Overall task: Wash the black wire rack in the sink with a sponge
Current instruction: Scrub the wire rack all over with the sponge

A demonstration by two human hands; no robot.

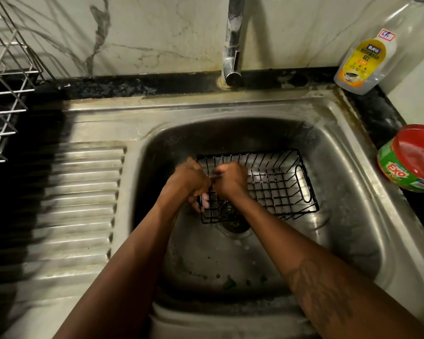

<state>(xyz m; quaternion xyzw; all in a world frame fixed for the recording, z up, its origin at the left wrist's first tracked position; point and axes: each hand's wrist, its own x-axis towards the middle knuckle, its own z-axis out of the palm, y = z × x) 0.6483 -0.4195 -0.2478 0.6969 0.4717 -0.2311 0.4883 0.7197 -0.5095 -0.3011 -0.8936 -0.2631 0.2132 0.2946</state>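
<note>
A black wire rack (pixel 274 184) lies in the steel sink (pixel 347 192), over the drain at the back of the basin. My left hand (pixel 190 182) is closed around the rack's left end, fingers curled under its edge. Right beside it, my right hand (pixel 231 179) is closed over the rack's left part. What it holds is hidden by the fingers and blurred. No sponge is clearly visible.
The tap (pixel 233 45) stands behind the basin. A dishwash gel bottle (pixel 363 62) and a red-lidded Exo tub (pixel 411 159) sit on the right counter. A metal dish rack (pixel 5 94) stands at the left, next to the ribbed drainboard (pixel 79 196). Green scraps (pixel 230 283) lie in the basin.
</note>
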